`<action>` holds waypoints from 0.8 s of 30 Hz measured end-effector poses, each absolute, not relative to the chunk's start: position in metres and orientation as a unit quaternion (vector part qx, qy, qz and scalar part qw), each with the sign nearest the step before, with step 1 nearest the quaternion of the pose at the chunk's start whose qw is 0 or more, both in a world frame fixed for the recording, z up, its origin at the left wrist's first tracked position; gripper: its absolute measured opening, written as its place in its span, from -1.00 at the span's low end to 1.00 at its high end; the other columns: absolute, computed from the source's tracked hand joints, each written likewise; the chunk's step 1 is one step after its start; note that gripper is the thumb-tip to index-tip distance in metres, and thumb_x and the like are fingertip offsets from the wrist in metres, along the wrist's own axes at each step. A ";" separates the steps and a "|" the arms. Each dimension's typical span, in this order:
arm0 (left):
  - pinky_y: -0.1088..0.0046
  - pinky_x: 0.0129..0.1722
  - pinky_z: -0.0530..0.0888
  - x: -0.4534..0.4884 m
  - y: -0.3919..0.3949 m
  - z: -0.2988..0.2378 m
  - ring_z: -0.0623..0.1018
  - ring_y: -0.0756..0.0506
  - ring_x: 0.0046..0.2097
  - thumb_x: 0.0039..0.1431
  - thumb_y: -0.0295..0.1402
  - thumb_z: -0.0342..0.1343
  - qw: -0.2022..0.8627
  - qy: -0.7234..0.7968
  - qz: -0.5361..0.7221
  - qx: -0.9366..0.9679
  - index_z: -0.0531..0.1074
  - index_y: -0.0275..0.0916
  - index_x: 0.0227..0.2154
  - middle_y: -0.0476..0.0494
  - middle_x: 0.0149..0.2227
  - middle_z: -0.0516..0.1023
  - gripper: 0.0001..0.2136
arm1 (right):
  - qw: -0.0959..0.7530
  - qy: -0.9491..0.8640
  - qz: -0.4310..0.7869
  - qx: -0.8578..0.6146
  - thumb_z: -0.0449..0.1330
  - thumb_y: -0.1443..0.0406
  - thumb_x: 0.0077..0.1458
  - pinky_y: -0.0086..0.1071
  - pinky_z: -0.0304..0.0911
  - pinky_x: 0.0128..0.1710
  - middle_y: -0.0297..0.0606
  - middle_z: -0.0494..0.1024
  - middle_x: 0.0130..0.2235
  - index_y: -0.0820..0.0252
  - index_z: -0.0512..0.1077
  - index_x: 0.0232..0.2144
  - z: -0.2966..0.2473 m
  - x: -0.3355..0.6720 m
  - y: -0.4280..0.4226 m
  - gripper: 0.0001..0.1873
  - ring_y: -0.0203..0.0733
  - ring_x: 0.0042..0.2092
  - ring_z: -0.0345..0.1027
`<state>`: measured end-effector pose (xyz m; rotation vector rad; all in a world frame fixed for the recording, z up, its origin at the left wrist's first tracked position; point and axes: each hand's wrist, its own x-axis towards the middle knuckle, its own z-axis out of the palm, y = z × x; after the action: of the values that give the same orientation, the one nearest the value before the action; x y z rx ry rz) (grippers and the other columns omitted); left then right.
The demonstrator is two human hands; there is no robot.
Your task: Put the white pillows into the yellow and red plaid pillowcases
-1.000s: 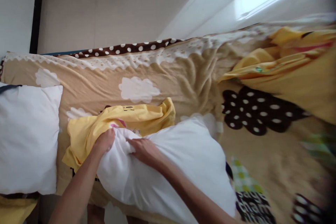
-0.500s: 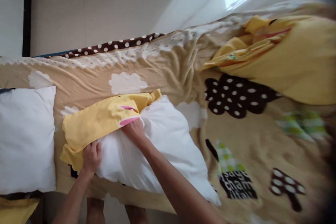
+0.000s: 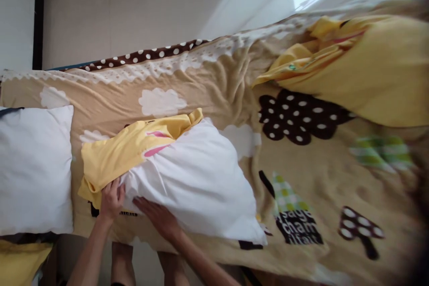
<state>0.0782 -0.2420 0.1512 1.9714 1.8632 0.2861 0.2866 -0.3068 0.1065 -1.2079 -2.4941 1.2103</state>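
A white pillow (image 3: 208,183) lies on the bed in front of me, its left end inside a yellow pillowcase (image 3: 114,156) with pink print. The case is bunched and covers only the pillow's left and upper-left part. My left hand (image 3: 112,200) has its fingers closed on the case's lower edge, close to the pillow's near left corner. Just right of it, my right hand (image 3: 157,218) lies against the pillow's near side with fingers stretched out, holding nothing. Part of its underside is out of sight.
A second white pillow (image 3: 35,170) is at the left edge. A large yellow cloth (image 3: 375,76) lies heaped at the upper right on the tan patterned bed sheet (image 3: 234,94). Beyond the bed rises a pale wall (image 3: 144,9). Another yellow item (image 3: 22,261) shows at the lower left.
My right hand has let go of the pillowcase's pink-printed edge and come down toward me to the pillow's near side. The left hand keeps hold of the case.
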 end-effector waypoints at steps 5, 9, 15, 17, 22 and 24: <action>0.15 0.10 0.44 0.058 -0.232 0.174 0.50 -0.25 0.11 0.33 -0.42 -0.15 0.119 0.679 0.020 0.724 0.33 -0.38 0.13 -0.44 0.07 0.51 -0.62 | 0.142 -0.774 0.468 -0.402 -0.01 0.61 0.08 -0.20 0.21 0.26 -0.33 0.44 0.21 -0.03 0.39 0.17 0.087 0.274 -0.221 -0.31 -0.23 0.23 0.31; 0.20 -0.07 0.45 0.058 -0.209 0.197 0.53 -0.26 -0.11 0.26 -0.43 -0.10 0.100 0.634 -0.167 0.749 0.47 -0.38 -0.16 -0.36 -0.20 0.54 -0.74 | 0.190 -0.713 0.487 -0.468 0.03 0.47 0.19 -0.06 0.16 0.28 -0.36 0.47 0.19 -0.03 0.48 0.06 0.108 0.261 -0.190 -0.52 -0.13 0.26 0.28; 0.14 -0.10 0.38 0.077 -0.207 0.229 0.49 -0.31 -0.10 0.14 -0.41 0.05 0.102 0.513 -0.339 0.782 0.56 -0.38 -0.23 -0.40 -0.17 0.53 -0.77 | 0.166 -0.697 0.492 -0.494 0.02 0.44 0.17 -0.05 0.23 0.20 -0.23 0.55 0.10 0.08 0.56 -0.05 0.126 0.253 -0.168 -0.58 -0.02 0.18 0.36; 0.11 -0.10 0.37 0.088 -0.215 0.229 0.50 -0.31 -0.14 0.15 -0.46 0.04 0.140 0.486 -0.373 0.778 0.59 -0.38 -0.29 -0.41 -0.22 0.55 -0.78 | 0.149 -0.712 0.492 -0.478 0.01 0.47 0.12 -0.10 0.23 0.18 -0.22 0.57 0.09 0.09 0.59 -0.10 0.128 0.254 -0.164 -0.56 -0.01 0.13 0.40; 0.00 -0.02 0.37 0.120 -0.239 0.193 0.52 -0.39 -0.04 0.01 -0.64 0.04 0.313 0.545 -0.280 0.725 0.58 -0.36 -0.43 -0.46 -0.24 0.58 -0.79 | 0.118 -0.729 0.487 -0.467 -0.01 0.53 0.05 -0.20 0.28 0.07 -0.13 0.65 -0.06 0.20 0.61 -0.13 0.135 0.250 -0.157 -0.52 0.01 -0.01 0.49; -0.02 -0.07 0.41 0.138 -0.246 0.174 0.53 -0.43 -0.08 -0.09 -0.64 0.10 0.354 0.577 -0.229 0.699 0.56 -0.38 -0.40 -0.50 -0.24 0.57 -0.81 | 0.106 -0.733 0.481 -0.468 -0.02 0.54 0.05 -0.22 0.29 0.03 -0.10 0.65 -0.09 0.22 0.61 -0.13 0.137 0.244 -0.153 -0.51 0.01 -0.04 0.51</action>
<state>0.1375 -0.2464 0.1741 1.8077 1.4916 -0.5926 0.2443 -0.1534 0.1370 -1.3787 -2.1608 1.4183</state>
